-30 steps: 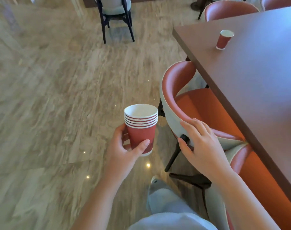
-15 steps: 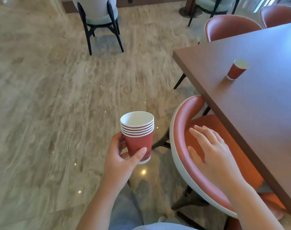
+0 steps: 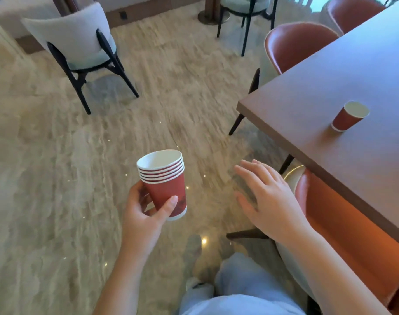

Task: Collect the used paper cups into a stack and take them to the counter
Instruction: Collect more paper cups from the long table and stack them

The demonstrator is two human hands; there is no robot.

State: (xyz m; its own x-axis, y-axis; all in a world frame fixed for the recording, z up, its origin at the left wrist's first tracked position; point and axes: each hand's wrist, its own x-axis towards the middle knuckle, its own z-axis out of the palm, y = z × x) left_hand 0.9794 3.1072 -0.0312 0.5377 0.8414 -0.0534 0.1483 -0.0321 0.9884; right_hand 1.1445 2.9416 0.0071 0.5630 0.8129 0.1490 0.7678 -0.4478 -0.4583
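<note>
- While collecting is not yet done, the left hand [image 3: 144,214] holds the stack of red paper cups [image 3: 165,183], fingers [image 3: 145,194] curled round it.
- The right hand [image 3: 269,201] is empty, fingers spread.
- One red paper cup [image 3: 349,117] stands on the brown tabletop [image 3: 330,76]; reach there next, I think.

Bare forearms, pale blue trousers [image 3: 241,296]

The stack [image 3: 165,194] hides most fingers of the left hand [image 3: 140,217], and only the rims of its nested cups show. Right of the right hand [image 3: 271,201], the table [image 3: 318,92] covers most of a chair [image 3: 343,235]; both run off the picture's edge. Beyond the hands the floor [image 3: 57,167] is blurred.
</note>
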